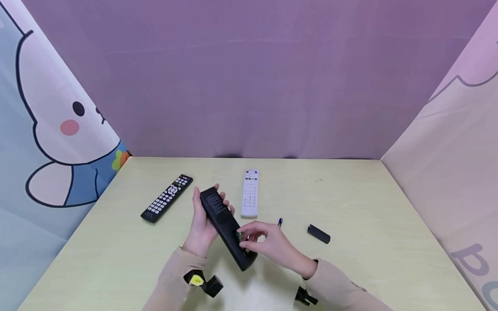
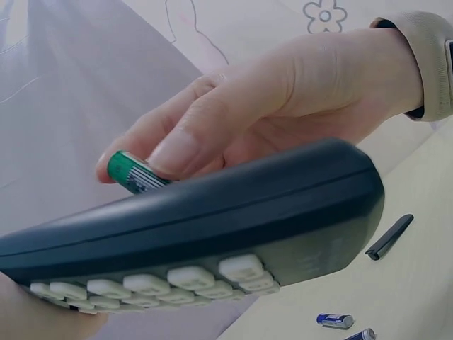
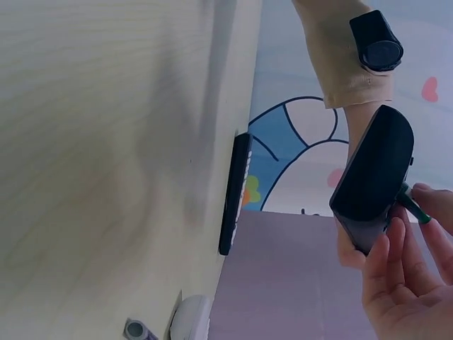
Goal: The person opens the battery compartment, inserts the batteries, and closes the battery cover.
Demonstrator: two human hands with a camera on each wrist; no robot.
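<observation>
A black remote control (image 1: 222,218) lies tilted in my left hand (image 1: 201,229), gripped near its far end with the back facing up. My right hand (image 1: 274,244) is at the near end of that remote. Its thumb and fingers pinch a green battery (image 2: 133,173), which slants at the battery compartment. The left wrist view shows the battery's end sticking up above the remote's edge, while its lower part is hidden. Inside the compartment, much is covered by the right fingers.
A loose black battery cover (image 1: 319,233) lies on the table to the right. Two blue batteries (image 2: 334,321) rest there too, one partly cut off in the left wrist view. A white remote (image 1: 250,193) lies behind the hands, and another black remote (image 1: 166,198) at the left.
</observation>
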